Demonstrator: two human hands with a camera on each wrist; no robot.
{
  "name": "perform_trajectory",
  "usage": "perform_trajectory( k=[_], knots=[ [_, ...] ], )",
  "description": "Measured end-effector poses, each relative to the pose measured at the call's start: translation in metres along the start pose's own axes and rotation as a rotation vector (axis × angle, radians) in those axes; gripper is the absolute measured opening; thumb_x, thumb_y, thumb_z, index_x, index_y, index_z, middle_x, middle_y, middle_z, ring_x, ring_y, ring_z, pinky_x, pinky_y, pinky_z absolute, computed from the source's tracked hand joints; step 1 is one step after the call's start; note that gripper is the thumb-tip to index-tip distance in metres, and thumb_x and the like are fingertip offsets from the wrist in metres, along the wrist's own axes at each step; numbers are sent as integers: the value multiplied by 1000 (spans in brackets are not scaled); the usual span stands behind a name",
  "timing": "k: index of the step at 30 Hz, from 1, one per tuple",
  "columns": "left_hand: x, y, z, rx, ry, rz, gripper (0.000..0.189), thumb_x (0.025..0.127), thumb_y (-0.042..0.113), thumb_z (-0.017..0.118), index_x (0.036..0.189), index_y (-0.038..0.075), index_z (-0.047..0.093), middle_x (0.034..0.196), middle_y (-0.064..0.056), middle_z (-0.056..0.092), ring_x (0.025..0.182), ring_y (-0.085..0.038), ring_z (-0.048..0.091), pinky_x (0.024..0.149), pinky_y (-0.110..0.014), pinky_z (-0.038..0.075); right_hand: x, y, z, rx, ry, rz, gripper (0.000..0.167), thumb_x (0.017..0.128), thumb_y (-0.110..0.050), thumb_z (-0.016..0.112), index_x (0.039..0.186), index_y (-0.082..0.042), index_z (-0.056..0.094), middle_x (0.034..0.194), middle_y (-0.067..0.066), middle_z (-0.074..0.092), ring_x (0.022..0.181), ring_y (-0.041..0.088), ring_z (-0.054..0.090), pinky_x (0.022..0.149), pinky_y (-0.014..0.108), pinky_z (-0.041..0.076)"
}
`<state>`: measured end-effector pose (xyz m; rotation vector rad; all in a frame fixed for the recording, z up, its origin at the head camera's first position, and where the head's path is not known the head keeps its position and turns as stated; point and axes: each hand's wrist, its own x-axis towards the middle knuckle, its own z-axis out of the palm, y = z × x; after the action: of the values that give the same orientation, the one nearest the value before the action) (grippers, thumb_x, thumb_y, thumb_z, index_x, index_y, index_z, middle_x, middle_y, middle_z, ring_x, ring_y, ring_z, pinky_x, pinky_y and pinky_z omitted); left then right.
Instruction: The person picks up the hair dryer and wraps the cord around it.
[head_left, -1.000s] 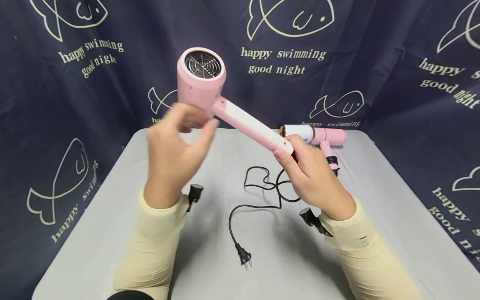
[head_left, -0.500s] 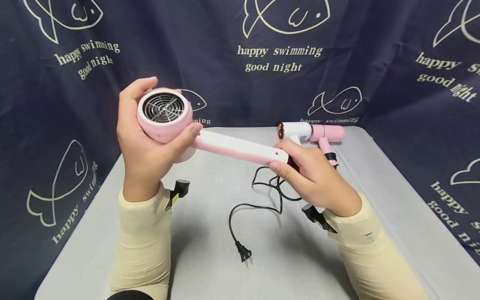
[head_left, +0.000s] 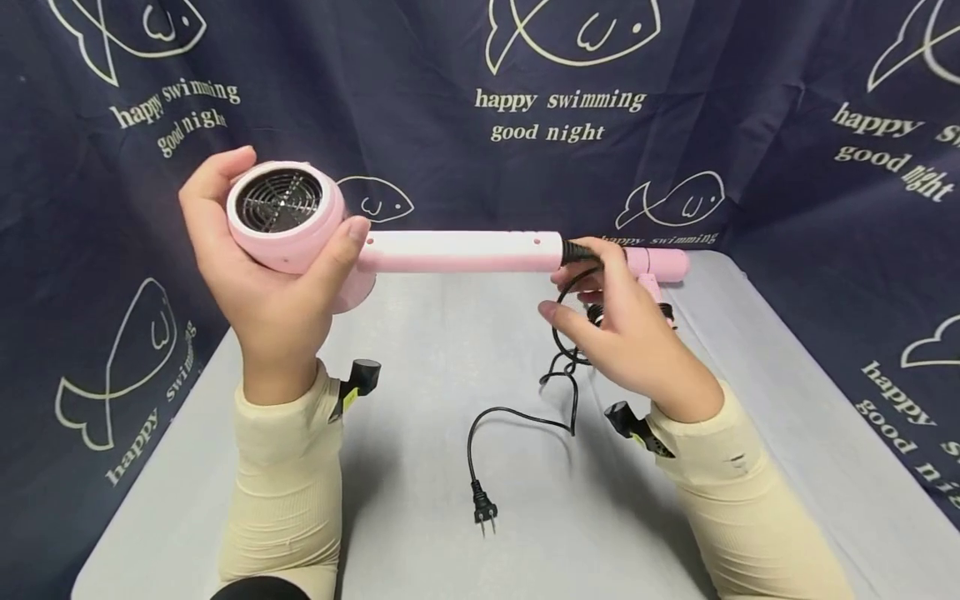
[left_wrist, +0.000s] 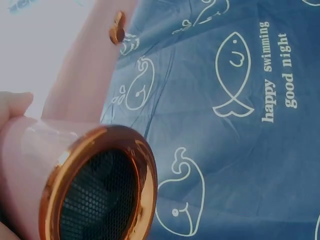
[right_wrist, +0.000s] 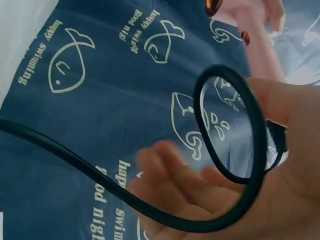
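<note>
A pink hair dryer [head_left: 465, 252] is held up over the table, its handle level and its round black grille facing up. Around its barrel curl the fingers and thumb of my left hand [head_left: 262, 292]. The left wrist view shows its copper-rimmed outlet [left_wrist: 150, 185] and a copper switch [left_wrist: 117, 34] on the handle. My right hand [head_left: 630, 342] is at the handle's cord end, fingers loosely spread and thumb apart. A black cord [right_wrist: 257, 145] loops in front of its palm in the right wrist view. The cord runs down to a two-pin plug [head_left: 484, 507] near the table front.
Behind my right hand, another pink hair dryer [head_left: 662, 265] lies at the back right of the grey table [head_left: 420, 483], its lower part largely hidden. Dark blue curtains [head_left: 420, 67] printed with fish stand around the table on the back and sides.
My left hand has taken hold of the barrel and carried it left and down, and the handle has swung level. My right hand has let go of the handle. The plug has shifted slightly.
</note>
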<state>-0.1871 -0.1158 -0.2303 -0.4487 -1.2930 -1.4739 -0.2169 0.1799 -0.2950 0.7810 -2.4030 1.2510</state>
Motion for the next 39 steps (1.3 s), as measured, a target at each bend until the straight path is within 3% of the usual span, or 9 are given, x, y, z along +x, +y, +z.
perform_trajectory(
  k=[2, 6, 9, 12, 19, 26, 31, 36, 39],
  knots=[
    [0, 0, 0, -22, 23, -19, 70, 64, 9, 90, 124, -3, 56, 123, -11, 56, 109, -35, 59, 103, -39, 47, 0, 1, 4, -54, -57, 35, 59, 97, -24, 71, 145, -17, 38, 120, -2, 66, 114, 14, 67, 102, 40, 49],
    [2, -1, 2, -92, 81, -59, 69, 64, 4, 89, 123, -3, 53, 122, -13, 54, 104, -37, 61, 97, -40, 52, -1, 0, 11, -164, -154, -47, 19, 103, -22, 62, 119, -14, 56, 120, -4, 70, 106, 13, 70, 94, 38, 53],
    [3, -3, 3, -127, 114, -64, 71, 63, 2, 89, 123, -3, 52, 122, -14, 53, 104, -37, 60, 97, -40, 52, -4, -4, 19, -241, -204, -150, 11, 108, -21, 52, 104, -15, 59, 101, -8, 73, 86, 6, 68, 82, 32, 55],
    [2, -6, 5, -105, 99, -43, 71, 64, 3, 90, 123, -4, 52, 122, -13, 53, 107, -36, 59, 98, -41, 51, -7, -8, 25, -312, -223, -224, 16, 111, -24, 46, 111, -15, 60, 82, -12, 66, 73, 2, 62, 74, 30, 56],
    [-4, -15, 4, 95, -105, 3, 67, 68, 4, 91, 125, -3, 56, 121, -7, 60, 112, -27, 61, 105, -38, 48, -13, -12, 23, -462, -227, -305, 27, 108, -26, 51, 83, -19, 45, 64, -10, 33, 58, 7, 40, 55, 26, 38],
    [-4, -20, 1, 224, -270, -43, 64, 67, 1, 89, 123, -4, 58, 116, -11, 67, 106, -18, 64, 97, -31, 51, -12, -11, 5, -381, -108, -421, 21, 108, -27, 53, 90, -17, 54, 64, -11, 35, 58, 5, 37, 54, 23, 34],
    [-3, -23, -5, 188, -354, -70, 62, 68, 0, 87, 122, -6, 57, 113, -13, 69, 106, -19, 64, 96, -30, 51, -10, -10, -7, -294, 13, -478, 35, 110, -39, 45, 97, -13, 64, 66, -11, 40, 59, 3, 37, 57, 21, 32],
    [1, -28, -9, 51, -444, -69, 67, 65, -5, 87, 122, -14, 54, 115, -18, 66, 108, -28, 64, 97, -34, 51, -7, -6, -12, -239, 68, -501, 39, 109, -41, 48, 97, -10, 69, 67, -10, 45, 63, 0, 40, 58, 17, 33],
    [2, -28, -10, -46, -452, -98, 68, 62, -8, 87, 121, -15, 55, 113, -16, 67, 106, -32, 64, 96, -36, 51, -4, -2, -13, -203, 95, -496, 36, 108, -37, 52, 92, -10, 69, 65, -10, 46, 62, -2, 39, 57, 16, 32]
  ],
)
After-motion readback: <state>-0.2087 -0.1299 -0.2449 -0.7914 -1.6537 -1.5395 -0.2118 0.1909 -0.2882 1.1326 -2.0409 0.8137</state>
